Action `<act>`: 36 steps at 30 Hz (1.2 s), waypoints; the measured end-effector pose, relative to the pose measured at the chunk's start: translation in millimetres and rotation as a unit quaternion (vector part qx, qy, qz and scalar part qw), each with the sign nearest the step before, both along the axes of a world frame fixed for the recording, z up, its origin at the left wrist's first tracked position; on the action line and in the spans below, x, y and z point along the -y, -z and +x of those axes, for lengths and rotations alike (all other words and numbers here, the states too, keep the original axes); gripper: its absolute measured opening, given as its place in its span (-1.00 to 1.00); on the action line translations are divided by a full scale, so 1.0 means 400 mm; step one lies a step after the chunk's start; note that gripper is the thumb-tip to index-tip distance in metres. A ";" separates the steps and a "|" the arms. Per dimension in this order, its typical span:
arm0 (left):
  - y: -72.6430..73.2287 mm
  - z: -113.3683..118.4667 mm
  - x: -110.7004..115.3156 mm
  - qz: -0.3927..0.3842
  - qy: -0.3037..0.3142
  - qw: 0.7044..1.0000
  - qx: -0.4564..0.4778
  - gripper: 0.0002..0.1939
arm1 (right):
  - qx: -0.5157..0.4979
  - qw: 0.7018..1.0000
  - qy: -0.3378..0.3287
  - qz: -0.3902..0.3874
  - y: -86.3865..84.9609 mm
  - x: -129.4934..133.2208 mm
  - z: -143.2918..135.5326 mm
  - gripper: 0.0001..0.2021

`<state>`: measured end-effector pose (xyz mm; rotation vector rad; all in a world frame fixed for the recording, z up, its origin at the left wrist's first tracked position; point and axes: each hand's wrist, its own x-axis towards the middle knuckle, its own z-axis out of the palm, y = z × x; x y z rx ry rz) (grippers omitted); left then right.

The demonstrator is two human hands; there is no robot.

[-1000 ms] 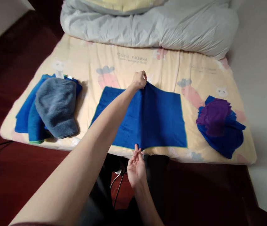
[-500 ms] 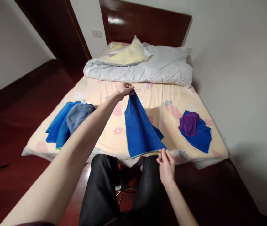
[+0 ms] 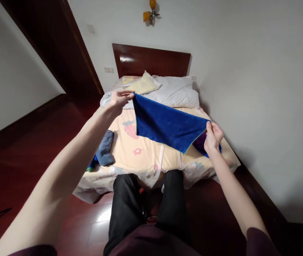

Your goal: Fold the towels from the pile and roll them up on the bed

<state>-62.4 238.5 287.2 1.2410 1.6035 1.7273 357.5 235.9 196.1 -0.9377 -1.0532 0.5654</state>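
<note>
A blue cloth (image 3: 164,122) with a thin pale green edge is stretched in the air above the bed. My left hand (image 3: 121,99) pinches its upper left corner. At the upper right corner, lower than the left one, my right hand (image 3: 213,136) grips the cloth between thumb and fingers. Behind my right hand lies a purple cloth (image 3: 200,142) on a blue one, both partly hidden. To the left, a grey-blue cloth (image 3: 105,151) rests beside darker blue fabric, largely covered by my left forearm.
The bed (image 3: 146,165) has a peach sheet printed with strawberries and flowers. A grey quilt (image 3: 176,93) and a pale yellow pillow (image 3: 144,83) lie at the dark wooden headboard (image 3: 154,61). A white wall (image 3: 253,89) runs along the right side.
The blue cloth has been raised off the bed and pulled out sideways. My right hand has moved up and right, my left hand somewhat left. The view has tilted upward.
</note>
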 end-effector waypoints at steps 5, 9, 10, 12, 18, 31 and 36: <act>-0.035 -0.014 0.098 0.023 -0.014 0.999 -0.029 -0.66 | -0.055 0.996 -0.036 0.065 -0.077 -0.030 0.013 -0.47; -0.050 -0.008 0.161 0.033 -0.038 0.998 -0.045 -0.67 | -0.042 0.997 -0.044 0.049 -0.113 -0.006 0.022 -0.53; -0.052 -0.008 0.176 0.032 -0.039 0.998 -0.045 -0.68 | -0.040 0.997 -0.052 0.043 -0.119 0.002 0.025 -0.54; -0.052 -0.010 0.209 0.026 -0.033 0.998 -0.040 -0.71 | -0.030 0.997 -0.070 0.028 -0.126 0.022 0.033 -0.55; -0.009 -0.039 0.365 -0.027 -0.008 0.999 -0.037 -0.50 | 0.010 0.990 -0.125 -0.060 -0.105 0.120 0.074 -0.55; 0.151 -0.142 0.476 -0.208 0.047 0.977 -0.009 -0.25 | 0.006 0.939 -0.218 -0.265 -0.039 0.188 0.077 -0.52; 0.206 -0.166 0.365 -0.231 0.042 0.971 -0.038 -0.31 | 0.028 0.912 -0.253 -0.321 -0.017 0.065 0.011 -0.61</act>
